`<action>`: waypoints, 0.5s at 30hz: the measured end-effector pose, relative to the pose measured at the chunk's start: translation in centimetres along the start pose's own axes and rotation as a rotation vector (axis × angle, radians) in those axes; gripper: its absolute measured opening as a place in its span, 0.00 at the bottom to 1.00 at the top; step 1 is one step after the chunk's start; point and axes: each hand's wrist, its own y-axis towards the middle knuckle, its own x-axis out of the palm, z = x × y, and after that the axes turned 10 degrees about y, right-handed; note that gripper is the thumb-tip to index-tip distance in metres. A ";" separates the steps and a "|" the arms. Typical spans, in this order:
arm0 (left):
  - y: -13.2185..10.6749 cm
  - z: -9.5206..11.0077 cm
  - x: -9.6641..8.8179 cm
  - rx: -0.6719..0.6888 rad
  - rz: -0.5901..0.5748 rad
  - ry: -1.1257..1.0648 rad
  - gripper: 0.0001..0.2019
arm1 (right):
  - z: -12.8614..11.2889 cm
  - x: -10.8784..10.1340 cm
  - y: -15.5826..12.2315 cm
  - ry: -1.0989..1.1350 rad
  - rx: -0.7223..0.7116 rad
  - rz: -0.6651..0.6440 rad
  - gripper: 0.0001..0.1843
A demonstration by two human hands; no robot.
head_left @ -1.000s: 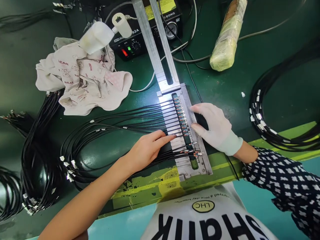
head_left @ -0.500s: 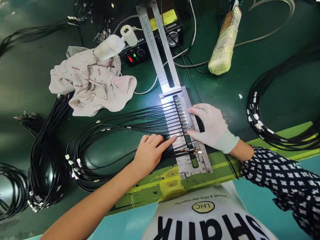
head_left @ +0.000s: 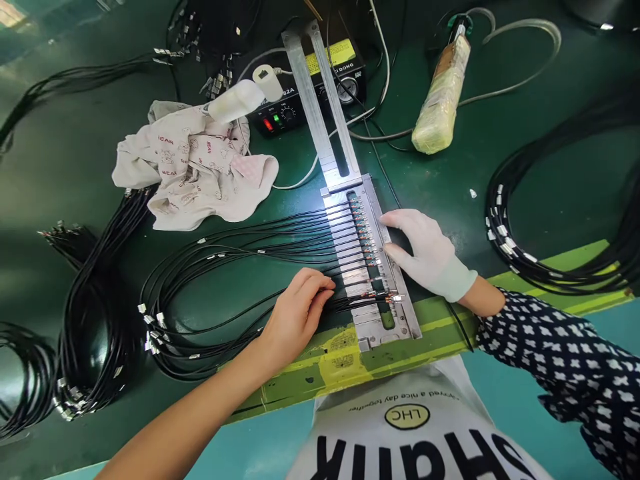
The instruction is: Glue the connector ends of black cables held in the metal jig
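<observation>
The left grip [head_left: 297, 313], bare-skinned, is curled down over the black cables [head_left: 240, 250], fingers folded closed on the strands just short of the jig. Over on the right, the white-gloved right grip [head_left: 425, 250] is open, fingers spread, the fingertips [head_left: 387, 219] touching the long edge of the metal comb jig [head_left: 407, 313]!

And look at that row: the cables fan out side by side across the jig's metal teeth, their small metal terminals [head_left: 363, 250] lined up along a dark central channel, with flecks of orange and red among them. A few ends at the lower part of the row bunch together, near the left grip's fingers. From there the cables sweep back across the green bench [head_left: 440, 187] in long loops, ending in silver tips [head_left: 150, 327].

Further out, thick bundles of finished-looking cable [head_left: 95, 320] lie at the left, and a big coil with white-tagged ends [head_left: 520, 257] sits at the right. Above the jig runs a slotted metal rail [head_left: 320, 100], up to a black control unit [head_left: 280, 113] showing red and green lights. A crumpled cloth printed with "BEAR" [head_left: 195, 167] lies beside it, and a plastic-wrapped roll [head_left: 440, 100] rests at the top right!
</observation>
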 end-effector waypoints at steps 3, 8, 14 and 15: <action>0.5 -0.3 -0.3 0.009 0.026 0.043 0.06 | 0.1 0.0 0.0 0.006 -0.006 0.002 0.22; 0.9 -1.2 0.2 0.175 0.063 0.097 0.09 | 0.4 0.0 0.1 0.008 0.003 -0.008 0.21; 1.1 -2.7 -0.2 0.335 0.032 0.179 0.21 | 0.3 -0.1 0.1 0.013 0.008 -0.012 0.20; 1.3 -2.8 -0.2 0.357 0.016 0.203 0.21 | 0.2 -0.1 0.1 0.014 0.014 -0.012 0.20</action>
